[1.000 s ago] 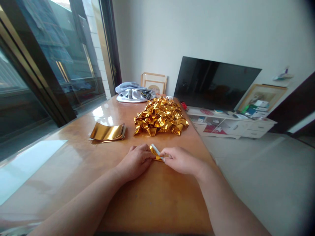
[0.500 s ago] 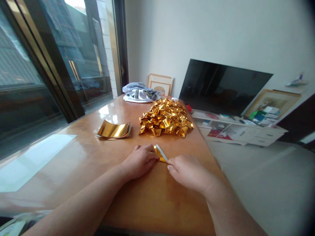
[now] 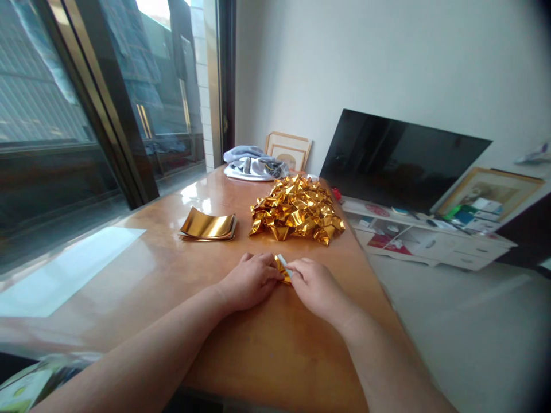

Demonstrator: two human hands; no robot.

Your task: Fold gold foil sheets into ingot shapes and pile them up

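Observation:
A small sheet of gold foil paper (image 3: 279,264) lies partly folded on the wooden table, a white strip of its back showing along the right edge. My left hand (image 3: 253,280) rests on its left side, fingers closed together and holding it against the tabletop. From the right, my right hand (image 3: 313,287) has its curled fingers on the white strip, gripping the folded edge. Much of the sheet is hidden beneath both hands. Beyond them sits a heap of folded gold foil pieces (image 3: 297,212). A stack of flat gold foil sheets (image 3: 209,225) lies to the left.
Folded clothes (image 3: 253,163) and a framed picture (image 3: 288,150) are at the far end of the table (image 3: 241,355). A television (image 3: 400,158) stands over a white cabinet (image 3: 439,244) on the right. Glass sliding doors (image 3: 103,103) line the left side.
My right hand has slid up along the white strip, away from me, and now covers more of it. My left hand stays on the foil paper. The camera view has shifted slightly.

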